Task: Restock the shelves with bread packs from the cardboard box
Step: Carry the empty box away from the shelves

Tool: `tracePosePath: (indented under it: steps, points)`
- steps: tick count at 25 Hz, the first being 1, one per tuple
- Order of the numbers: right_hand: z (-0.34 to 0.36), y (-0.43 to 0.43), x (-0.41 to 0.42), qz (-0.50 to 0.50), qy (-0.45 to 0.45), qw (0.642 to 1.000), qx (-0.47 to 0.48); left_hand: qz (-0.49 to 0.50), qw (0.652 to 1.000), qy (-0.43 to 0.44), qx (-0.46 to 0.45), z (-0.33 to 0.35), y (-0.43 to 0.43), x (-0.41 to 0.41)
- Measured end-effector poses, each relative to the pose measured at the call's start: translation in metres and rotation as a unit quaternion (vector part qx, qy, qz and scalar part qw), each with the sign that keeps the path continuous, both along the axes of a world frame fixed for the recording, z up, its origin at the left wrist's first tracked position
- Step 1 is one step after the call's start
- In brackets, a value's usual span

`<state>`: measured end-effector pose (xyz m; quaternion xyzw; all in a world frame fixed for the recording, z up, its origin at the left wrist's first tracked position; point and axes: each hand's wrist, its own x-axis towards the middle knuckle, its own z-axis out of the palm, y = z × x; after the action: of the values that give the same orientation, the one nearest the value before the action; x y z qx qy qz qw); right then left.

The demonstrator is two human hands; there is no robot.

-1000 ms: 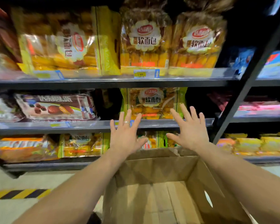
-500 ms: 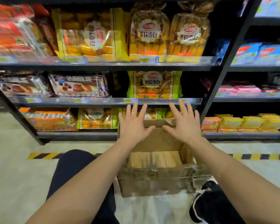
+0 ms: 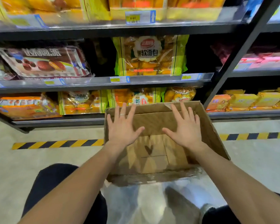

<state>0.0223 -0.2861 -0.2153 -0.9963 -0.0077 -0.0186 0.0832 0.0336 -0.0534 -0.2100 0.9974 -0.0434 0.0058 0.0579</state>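
Note:
An open cardboard box (image 3: 213,136) sits on the floor in front of the shelves, and its inside shows only bare cardboard. My left hand (image 3: 122,128) and my right hand (image 3: 185,128) hover over the box mouth, palms down, fingers spread, holding nothing. A green-edged bread pack (image 3: 149,56) stands upright on the middle shelf (image 3: 103,80). More bread packs (image 3: 82,101) lie on the bottom shelf behind the box's far wall.
A chocolate pie pack (image 3: 44,62) lies at the left of the middle shelf. A dark upright post (image 3: 236,57) divides the shelving; orange snack packs (image 3: 249,100) fill the lower right bay. Yellow-black floor tape (image 3: 55,143) runs along the shelf base. My knees and clear plastic (image 3: 144,202) are below the box.
My hands came back from the middle shelf and dropped over the box mouth. The view tilted downward, so the box and floor fill more of the frame.

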Motion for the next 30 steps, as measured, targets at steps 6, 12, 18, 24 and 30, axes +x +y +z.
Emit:
tracePosePath:
  steps: [6, 12, 18, 24, 30]
  points:
    - [-0.06, -0.016, 0.062, 0.027, 0.042, 0.999, 0.006, -0.006, 0.998, 0.054, 0.018, -0.049, -0.006, 0.061]
    - [-0.03, -0.082, 0.041, -0.039, 0.069, 0.997, -0.025, 0.028, 0.998, 0.063, 0.011, -0.033, 0.017, 0.04]
    - [-0.031, -0.134, -0.002, -0.142, 0.266, 0.95, 0.082, 0.172, 0.955, 0.234, -0.062, -0.026, 0.068, -0.005]
    - [-0.015, -0.115, -0.008, -0.113, 0.245, 0.958, 0.098, 0.208, 0.935, 0.213, -0.191, -0.013, 0.062, -0.013]
    - [0.093, -0.072, -0.008, -0.076, 0.233, 0.961, 0.125, 0.219, 0.949, 0.192, -0.124, 0.084, 0.105, -0.038]
